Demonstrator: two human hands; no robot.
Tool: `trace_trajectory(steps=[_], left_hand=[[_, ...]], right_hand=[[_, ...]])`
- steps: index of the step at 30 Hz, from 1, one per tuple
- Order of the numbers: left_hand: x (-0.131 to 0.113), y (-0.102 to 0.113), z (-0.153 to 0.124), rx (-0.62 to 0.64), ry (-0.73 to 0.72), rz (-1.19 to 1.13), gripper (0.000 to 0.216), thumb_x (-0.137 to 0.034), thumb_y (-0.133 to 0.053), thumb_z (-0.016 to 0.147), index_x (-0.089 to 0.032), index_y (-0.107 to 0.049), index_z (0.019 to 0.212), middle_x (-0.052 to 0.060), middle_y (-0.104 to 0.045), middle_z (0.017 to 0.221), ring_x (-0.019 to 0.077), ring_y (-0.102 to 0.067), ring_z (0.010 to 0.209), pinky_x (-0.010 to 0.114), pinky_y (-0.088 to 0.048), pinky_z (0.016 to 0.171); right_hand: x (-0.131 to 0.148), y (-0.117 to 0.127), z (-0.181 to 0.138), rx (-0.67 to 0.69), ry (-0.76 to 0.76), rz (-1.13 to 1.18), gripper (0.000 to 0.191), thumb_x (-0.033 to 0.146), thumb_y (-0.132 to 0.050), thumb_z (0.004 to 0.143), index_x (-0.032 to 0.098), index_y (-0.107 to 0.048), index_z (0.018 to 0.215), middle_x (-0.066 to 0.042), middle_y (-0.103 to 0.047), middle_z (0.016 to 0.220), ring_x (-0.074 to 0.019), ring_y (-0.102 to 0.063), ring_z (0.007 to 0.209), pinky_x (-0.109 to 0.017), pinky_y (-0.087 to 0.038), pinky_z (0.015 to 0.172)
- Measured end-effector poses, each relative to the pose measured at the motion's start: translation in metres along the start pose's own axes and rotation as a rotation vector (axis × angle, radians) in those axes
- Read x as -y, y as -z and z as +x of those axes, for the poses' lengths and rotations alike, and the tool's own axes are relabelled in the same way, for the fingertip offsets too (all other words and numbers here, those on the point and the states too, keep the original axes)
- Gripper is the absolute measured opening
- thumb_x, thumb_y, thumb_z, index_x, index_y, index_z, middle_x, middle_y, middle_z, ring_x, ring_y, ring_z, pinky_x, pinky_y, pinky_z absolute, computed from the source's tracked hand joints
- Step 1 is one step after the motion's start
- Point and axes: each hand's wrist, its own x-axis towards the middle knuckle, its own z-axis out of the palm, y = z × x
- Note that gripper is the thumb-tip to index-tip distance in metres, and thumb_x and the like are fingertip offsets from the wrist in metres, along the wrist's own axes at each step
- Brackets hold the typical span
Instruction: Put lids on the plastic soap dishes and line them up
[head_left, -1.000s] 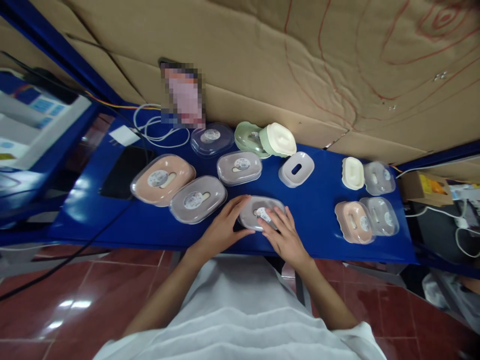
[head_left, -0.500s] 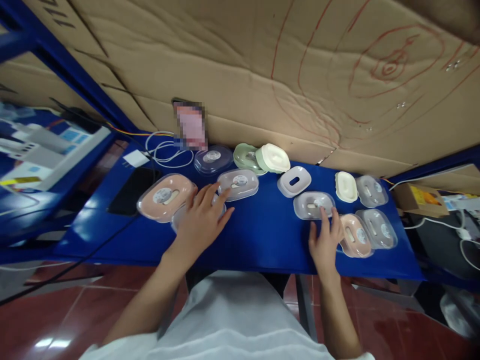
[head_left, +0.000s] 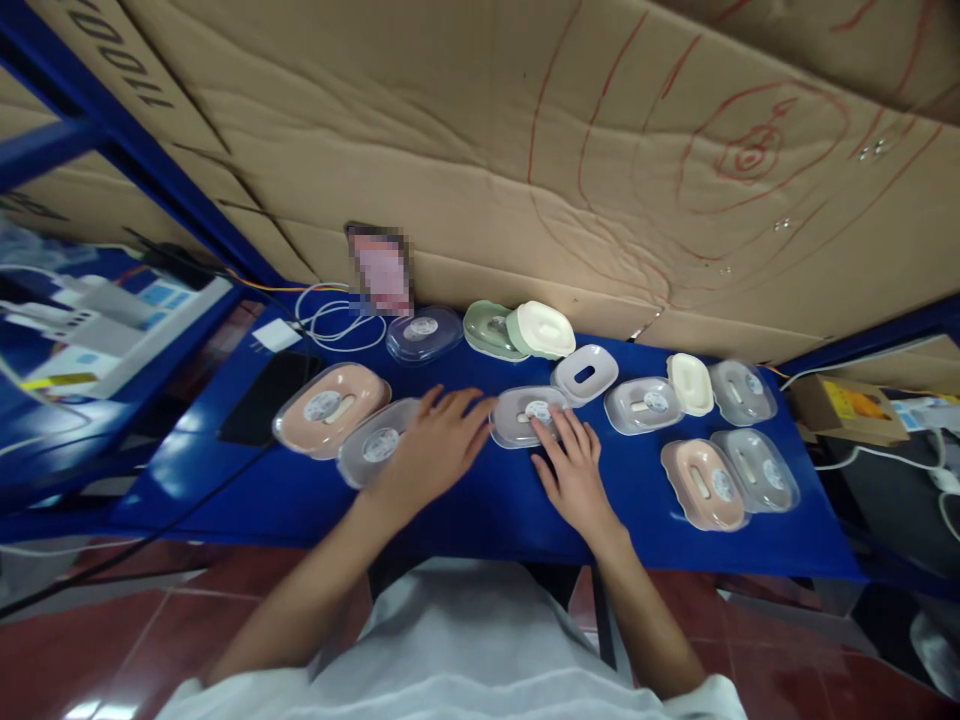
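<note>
A grey oval soap box with a clear lid [head_left: 514, 430] lies at the middle of the blue table. My right hand [head_left: 577, 480] is open, its fingertips resting on the lid's right part. Fingers spread, my left hand [head_left: 431, 450] hovers at the same box's left end; whether it touches is unclear. Under and behind that hand, partly hidden, lies another grey lidded soap box [head_left: 375, 450]. Farther left is a pink lidded one [head_left: 319, 410]. Right of the middle box are a lilac slotted piece [head_left: 604, 365] and a grey lidded box [head_left: 637, 405].
At the back stand a dark lidded box [head_left: 435, 345], a green one [head_left: 484, 330] and a cream piece [head_left: 547, 330]. On the right are a cream piece [head_left: 688, 385], a pink box [head_left: 701, 490] and grey boxes. A phone [head_left: 382, 270] leans on the cardboard wall [head_left: 450, 150].
The middle grey box has moved right and toward me. My right hand has come left from the other grey box, which now sits slightly farther right. My left hand has shifted right.
</note>
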Motion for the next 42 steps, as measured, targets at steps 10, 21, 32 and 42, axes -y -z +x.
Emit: trace_trajectory(steps=[10, 21, 32, 42], left_hand=[[0.114, 0.038, 0.050, 0.253, 0.383, 0.243, 0.064, -0.036, -0.063, 0.102, -0.017, -0.042, 0.159, 0.028, -0.044, 0.162, 0.0498, -0.057, 0.137, 0.064, -0.050, 0.106], [0.123, 0.025, 0.043, 0.165, 0.327, 0.132, 0.044, -0.034, -0.062, 0.100, -0.019, -0.055, 0.140, 0.018, -0.056, 0.135, 0.0384, -0.067, 0.115, 0.054, -0.057, 0.098], [0.091, 0.057, 0.003, -0.179, 0.332, -0.135, 0.033, -0.049, -0.053, 0.107, -0.024, -0.057, 0.128, 0.009, -0.061, 0.130, 0.0290, -0.067, 0.117, 0.051, -0.057, 0.107], [-0.011, 0.013, -0.067, -0.326, 0.256, -0.442, 0.029, -0.031, -0.061, 0.106, -0.027, -0.055, 0.133, 0.011, -0.063, 0.138, 0.0295, -0.064, 0.133, 0.052, -0.058, 0.111]], right_hand=[[0.002, -0.002, -0.003, -0.040, -0.062, -0.024, 0.058, 0.029, -0.047, 0.110, 0.034, -0.038, 0.167, -0.010, -0.042, 0.171, -0.0319, -0.036, 0.159, -0.059, -0.032, 0.124], [-0.007, 0.014, 0.008, -0.123, -0.145, -0.010, 0.046, 0.036, -0.049, 0.111, 0.030, -0.053, 0.156, -0.014, -0.054, 0.159, -0.0327, -0.048, 0.147, -0.055, -0.034, 0.119], [-0.060, 0.034, 0.114, -0.019, -0.195, -0.019, 0.044, 0.027, -0.046, 0.109, 0.017, -0.059, 0.149, -0.015, -0.064, 0.152, -0.0294, -0.056, 0.142, -0.046, -0.038, 0.117], [-0.088, 0.042, 0.120, 0.270, -0.524, -0.180, 0.037, 0.050, -0.064, 0.102, 0.025, -0.076, 0.127, -0.011, -0.081, 0.117, -0.0310, -0.073, 0.112, -0.043, -0.045, 0.102]])
